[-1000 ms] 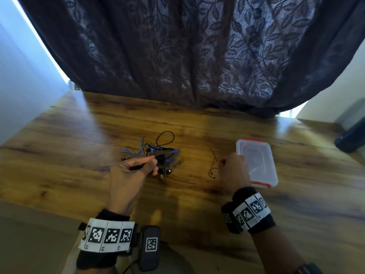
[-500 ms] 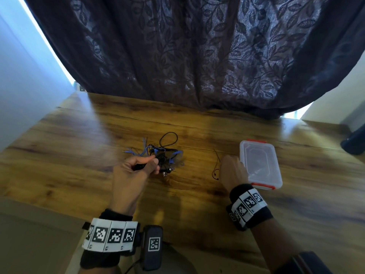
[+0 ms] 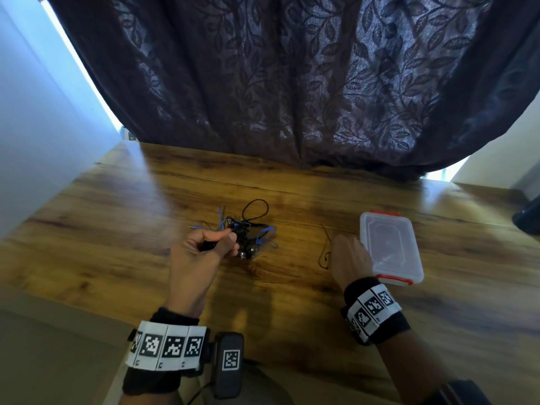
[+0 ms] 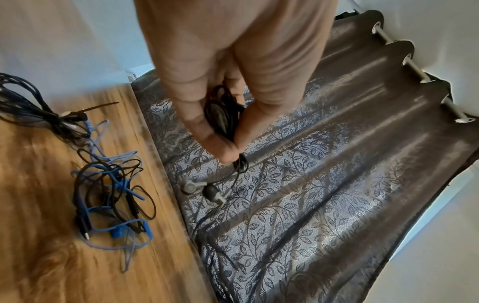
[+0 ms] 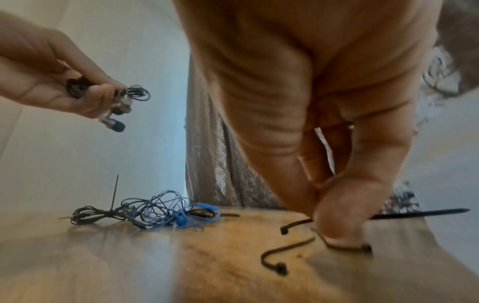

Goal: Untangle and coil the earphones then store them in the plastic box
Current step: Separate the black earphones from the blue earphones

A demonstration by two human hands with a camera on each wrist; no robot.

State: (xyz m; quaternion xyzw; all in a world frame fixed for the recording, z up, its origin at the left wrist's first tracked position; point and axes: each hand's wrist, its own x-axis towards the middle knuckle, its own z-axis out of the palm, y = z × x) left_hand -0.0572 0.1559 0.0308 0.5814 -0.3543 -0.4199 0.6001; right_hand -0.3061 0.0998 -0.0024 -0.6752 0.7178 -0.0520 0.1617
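The coiled black earphones [image 4: 220,114] sit pinched in the left hand [image 3: 195,258] above the tabletop [image 3: 117,244], earbuds dangling. Just beyond lies a blue-and-black cable tangle [image 3: 251,232]. At right, the right hand [image 3: 349,258] pinches a black zip tie [image 5: 420,213], beside the closed plastic box [image 3: 391,247].

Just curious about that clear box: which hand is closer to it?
Right. The right hand sits just beside the plastic box, at its left edge; the left hand is further left, holding coiled earphones.
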